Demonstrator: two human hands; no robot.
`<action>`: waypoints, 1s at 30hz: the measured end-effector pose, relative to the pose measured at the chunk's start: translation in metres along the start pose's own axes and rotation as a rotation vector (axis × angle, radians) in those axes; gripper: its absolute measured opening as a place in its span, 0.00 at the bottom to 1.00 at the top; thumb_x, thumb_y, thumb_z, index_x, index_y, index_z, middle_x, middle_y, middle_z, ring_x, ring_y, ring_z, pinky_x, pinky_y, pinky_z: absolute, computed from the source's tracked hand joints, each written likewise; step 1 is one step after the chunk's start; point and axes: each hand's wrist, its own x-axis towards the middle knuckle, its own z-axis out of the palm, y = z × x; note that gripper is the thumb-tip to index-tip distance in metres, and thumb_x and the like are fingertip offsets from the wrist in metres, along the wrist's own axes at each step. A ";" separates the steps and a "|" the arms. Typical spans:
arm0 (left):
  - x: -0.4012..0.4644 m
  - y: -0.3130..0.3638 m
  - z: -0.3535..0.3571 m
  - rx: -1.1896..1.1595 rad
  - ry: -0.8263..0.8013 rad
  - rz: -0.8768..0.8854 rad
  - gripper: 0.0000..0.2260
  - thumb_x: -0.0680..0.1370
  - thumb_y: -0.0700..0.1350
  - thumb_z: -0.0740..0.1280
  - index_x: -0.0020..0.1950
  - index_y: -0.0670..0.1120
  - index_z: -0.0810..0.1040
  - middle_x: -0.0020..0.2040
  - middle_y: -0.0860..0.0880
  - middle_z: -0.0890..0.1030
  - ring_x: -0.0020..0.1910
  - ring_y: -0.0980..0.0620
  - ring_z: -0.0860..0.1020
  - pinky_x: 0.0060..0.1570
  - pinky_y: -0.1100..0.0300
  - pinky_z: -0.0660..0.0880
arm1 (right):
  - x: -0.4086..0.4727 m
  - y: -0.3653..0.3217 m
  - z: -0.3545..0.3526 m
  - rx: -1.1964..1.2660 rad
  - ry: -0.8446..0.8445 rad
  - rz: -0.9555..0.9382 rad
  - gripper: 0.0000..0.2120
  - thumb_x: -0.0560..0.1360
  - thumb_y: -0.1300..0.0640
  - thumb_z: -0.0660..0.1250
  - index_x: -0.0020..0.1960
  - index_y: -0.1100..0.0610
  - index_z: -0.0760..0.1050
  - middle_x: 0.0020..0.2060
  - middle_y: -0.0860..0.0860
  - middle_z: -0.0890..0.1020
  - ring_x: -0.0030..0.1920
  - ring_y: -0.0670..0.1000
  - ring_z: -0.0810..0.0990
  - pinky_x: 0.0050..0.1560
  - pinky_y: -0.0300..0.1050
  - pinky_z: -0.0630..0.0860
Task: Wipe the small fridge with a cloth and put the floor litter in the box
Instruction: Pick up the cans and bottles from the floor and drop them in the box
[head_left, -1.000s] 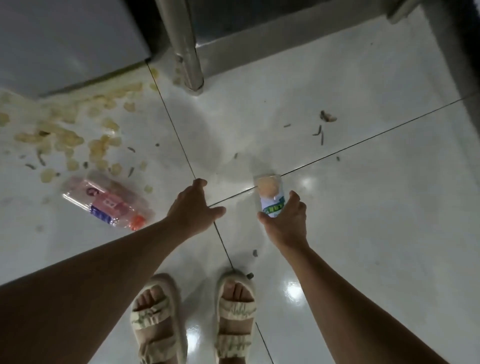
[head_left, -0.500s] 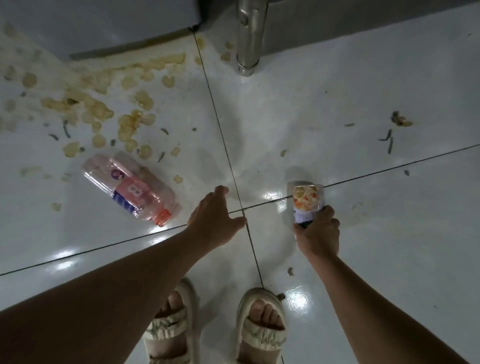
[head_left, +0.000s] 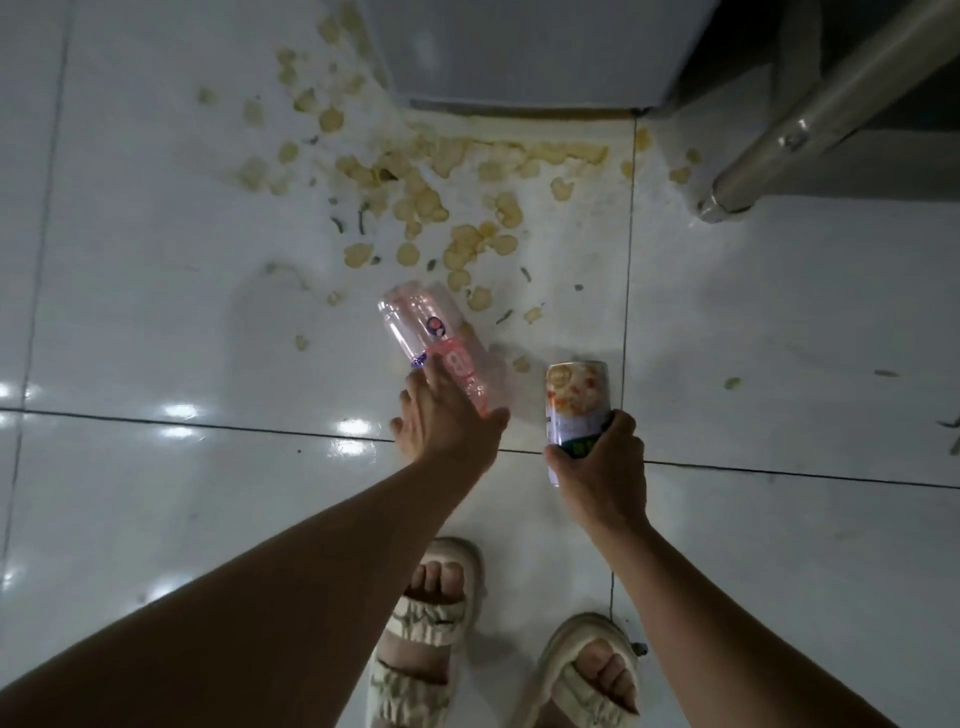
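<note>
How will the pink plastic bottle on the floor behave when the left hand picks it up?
The pink bottle looks empty and clear, so probably light and easily dented. It lies on its side on glossy tile, so it may roll as the left hand reaches it.

Both arms outstretched downward, left hand (head_left: 449, 423) fingers spread, right hand (head_left: 597, 462) in a curled grip.

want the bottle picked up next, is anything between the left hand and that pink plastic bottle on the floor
Nothing visible does. The left hand already reaches the neck end of the clear pink plastic bottle, which lies on the white tiled floor; whether the fingers touch it is unclear. The printed drink can in the right hand stays off to the side.
</note>
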 end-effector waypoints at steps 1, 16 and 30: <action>0.007 -0.004 0.001 -0.038 0.008 -0.040 0.39 0.69 0.54 0.74 0.72 0.46 0.56 0.66 0.45 0.67 0.64 0.44 0.67 0.62 0.47 0.65 | 0.003 -0.005 0.005 0.002 0.002 -0.018 0.32 0.68 0.53 0.73 0.65 0.62 0.63 0.57 0.60 0.74 0.54 0.60 0.76 0.51 0.54 0.79; 0.052 -0.013 0.055 -0.555 0.051 -0.411 0.30 0.71 0.46 0.71 0.64 0.43 0.57 0.57 0.39 0.71 0.51 0.39 0.74 0.50 0.53 0.72 | 0.031 0.003 0.034 -0.002 0.044 -0.089 0.33 0.68 0.53 0.73 0.67 0.60 0.61 0.58 0.58 0.73 0.57 0.56 0.74 0.50 0.53 0.79; -0.074 0.020 -0.121 -0.198 -0.021 -0.105 0.27 0.72 0.50 0.71 0.63 0.42 0.62 0.58 0.41 0.72 0.51 0.42 0.76 0.49 0.50 0.77 | -0.079 -0.086 -0.109 -0.004 0.077 -0.114 0.30 0.67 0.55 0.74 0.63 0.61 0.64 0.54 0.59 0.74 0.54 0.57 0.74 0.47 0.49 0.78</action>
